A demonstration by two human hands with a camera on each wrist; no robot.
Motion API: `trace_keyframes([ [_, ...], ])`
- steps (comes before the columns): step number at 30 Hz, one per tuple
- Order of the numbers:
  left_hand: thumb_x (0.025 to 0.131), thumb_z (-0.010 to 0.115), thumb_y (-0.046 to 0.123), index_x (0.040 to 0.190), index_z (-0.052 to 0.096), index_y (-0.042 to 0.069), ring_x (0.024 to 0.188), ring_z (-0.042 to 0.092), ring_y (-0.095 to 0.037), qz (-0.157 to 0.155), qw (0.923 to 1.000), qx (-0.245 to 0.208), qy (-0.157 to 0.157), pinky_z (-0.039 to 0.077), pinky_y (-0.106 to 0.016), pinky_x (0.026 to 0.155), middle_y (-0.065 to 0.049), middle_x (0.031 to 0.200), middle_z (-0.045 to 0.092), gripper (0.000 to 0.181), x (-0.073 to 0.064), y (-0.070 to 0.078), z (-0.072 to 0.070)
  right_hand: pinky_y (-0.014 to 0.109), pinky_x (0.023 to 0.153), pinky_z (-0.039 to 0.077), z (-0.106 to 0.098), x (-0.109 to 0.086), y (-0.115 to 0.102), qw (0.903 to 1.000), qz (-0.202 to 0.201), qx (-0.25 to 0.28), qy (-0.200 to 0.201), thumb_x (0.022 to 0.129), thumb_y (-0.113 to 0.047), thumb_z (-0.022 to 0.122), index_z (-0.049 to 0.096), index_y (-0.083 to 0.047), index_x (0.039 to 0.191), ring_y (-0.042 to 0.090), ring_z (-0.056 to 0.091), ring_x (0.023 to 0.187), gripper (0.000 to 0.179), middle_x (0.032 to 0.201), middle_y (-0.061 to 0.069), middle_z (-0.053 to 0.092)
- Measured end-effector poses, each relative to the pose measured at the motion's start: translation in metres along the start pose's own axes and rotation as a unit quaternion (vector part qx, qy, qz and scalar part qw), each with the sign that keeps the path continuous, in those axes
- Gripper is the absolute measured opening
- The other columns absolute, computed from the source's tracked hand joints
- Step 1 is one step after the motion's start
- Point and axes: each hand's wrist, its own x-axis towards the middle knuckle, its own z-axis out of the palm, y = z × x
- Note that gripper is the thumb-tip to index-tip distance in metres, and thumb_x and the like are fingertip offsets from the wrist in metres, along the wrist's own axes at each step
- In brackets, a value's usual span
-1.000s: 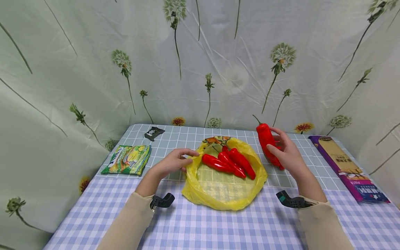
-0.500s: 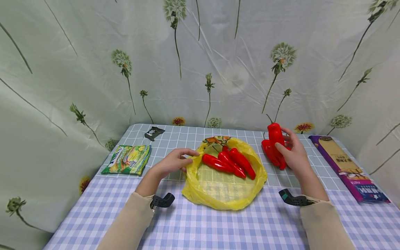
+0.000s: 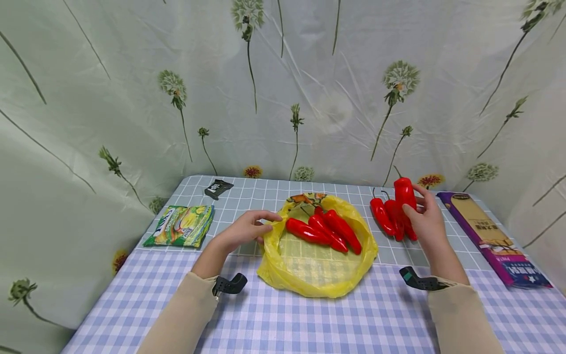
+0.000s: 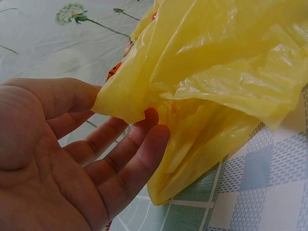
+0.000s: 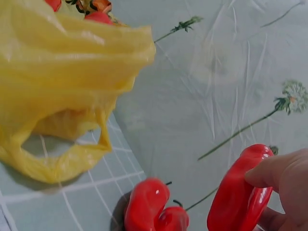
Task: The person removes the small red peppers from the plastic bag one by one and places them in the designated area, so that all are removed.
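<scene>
A yellow plastic bag [image 3: 309, 287] stands wide-mouthed on the table with several red chili peppers [image 3: 307, 232] inside. My left hand [image 3: 247, 229] pinches its left rim between thumb and forefinger, the other fingers spread below the yellow film [image 4: 202, 72] in the left wrist view. To the right of the bag, my right hand [image 3: 428, 216] grips a red chili pepper [image 3: 404, 192] near its middle, stem end up. Beside and partly behind it lie red chili peppers [image 3: 382, 217] on the grey cloth. In the right wrist view, the thumb presses the held pepper's glossy side.
A green-and-yellow snack packet [image 3: 180, 226] lies at the left, with a small black packet [image 3: 218, 188] behind it. At the right edge is a long purple package [image 3: 493, 236]. A flowered curtain [image 3: 283, 88] hangs behind the checked tablecloth [image 3: 283, 324].
My right hand has shifted rightward with the chili pepper, uncovering the chili peppers lying beside the bag. The left hand and bag have stayed in place.
</scene>
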Motion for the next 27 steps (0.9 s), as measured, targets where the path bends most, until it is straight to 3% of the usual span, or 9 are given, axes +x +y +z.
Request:
trace_keyframes([
  [6, 0.100, 0.057, 0.015, 0.131, 0.065, 0.015, 0.100, 0.065, -0.020, 0.000, 1.0000, 0.001, 0.001, 0.060, -0.031, 0.076, -0.010, 0.147, 0.053, 0.032, 0.000, 0.000, 0.000, 0.057, 0.109, 0.045, -0.008, 0.009, 0.012, 0.9996, 0.025, -0.006, 0.014, 0.102, -0.027, 0.051, 0.016, -0.043, 0.158, 0.037, 0.032, 0.142, 0.068, 0.162, 0.016, 0.028],
  [18, 0.100, 0.056, 0.015, 0.130, 0.065, 0.015, 0.100, 0.066, -0.019, 0.003, 1.0000, 0.004, 0.000, 0.060, -0.031, 0.077, -0.010, 0.147, 0.054, 0.031, 0.000, -0.001, 0.001, 0.054, 0.109, 0.044, -0.022, 0.014, 0.030, 0.9954, 0.074, -0.009, 0.059, 0.101, -0.022, 0.049, 0.018, -0.031, 0.161, 0.039, 0.031, 0.147, 0.067, 0.165, 0.016, 0.025],
  [27, 0.100, 0.056, 0.014, 0.130, 0.065, 0.014, 0.098, 0.065, -0.019, 0.004, 1.0000, 0.006, 0.001, 0.060, -0.031, 0.076, -0.010, 0.146, 0.054, 0.031, 0.001, -0.002, 0.001, 0.053, 0.112, 0.041, -0.028, 0.018, 0.039, 0.9916, 0.106, -0.003, 0.073, 0.102, -0.024, 0.049, 0.018, -0.030, 0.161, 0.038, 0.028, 0.149, 0.067, 0.165, 0.015, 0.024],
])
